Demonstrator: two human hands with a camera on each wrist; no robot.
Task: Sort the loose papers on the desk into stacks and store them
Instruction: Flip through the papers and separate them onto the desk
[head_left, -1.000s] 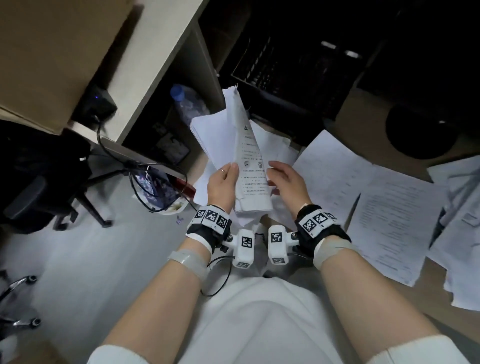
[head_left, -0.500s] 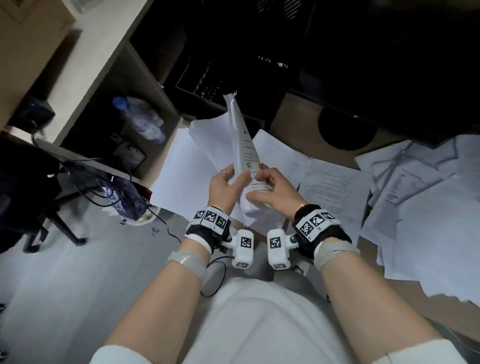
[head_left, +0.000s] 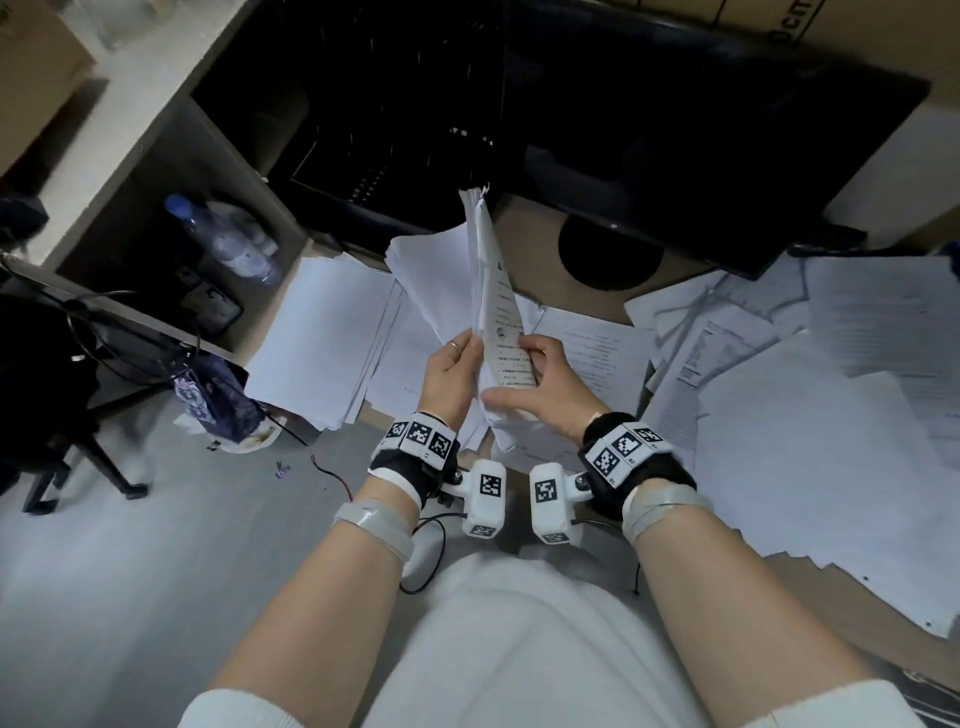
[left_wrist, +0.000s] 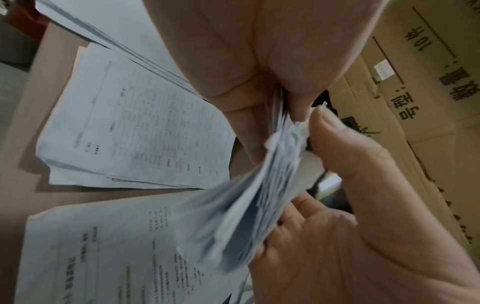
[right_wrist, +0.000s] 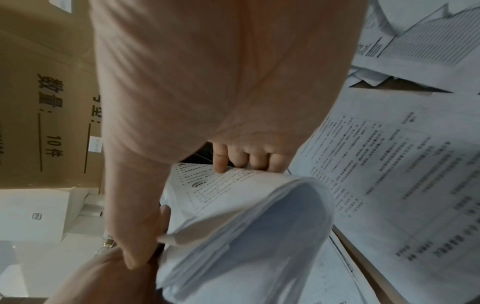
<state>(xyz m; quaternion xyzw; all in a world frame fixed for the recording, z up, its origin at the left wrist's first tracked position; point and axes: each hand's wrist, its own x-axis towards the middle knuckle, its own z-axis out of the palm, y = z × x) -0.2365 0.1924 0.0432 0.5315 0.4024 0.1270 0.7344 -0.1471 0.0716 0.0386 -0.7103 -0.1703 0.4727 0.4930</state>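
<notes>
A thick bundle of printed papers (head_left: 493, 312) stands almost on edge above the desk, bowed along its length. My left hand (head_left: 452, 369) grips its left side, and the right hand (head_left: 540, 379) grips the right side with the thumb across the lower edge. The left wrist view shows the bundle's fanned edge (left_wrist: 259, 205) pinched between thumb and fingers. From the right wrist, the curled bundle (right_wrist: 246, 216) sits under my curled fingers (right_wrist: 246, 158). Loose printed sheets (head_left: 779, 389) cover the desk to the right. A squared white stack (head_left: 322, 332) lies at the left.
A black monitor (head_left: 675, 130) with a round base (head_left: 610, 254) stands behind the papers. A black wire tray (head_left: 384, 156) is at the back left. A water bottle (head_left: 223, 239) lies in a shelf cubby. A cardboard box (right_wrist: 46, 92) is behind.
The view has swung right, showing more scattered sheets and the monitor. The bundle has turned more edge-on, and my hands have closed in on its lower part.
</notes>
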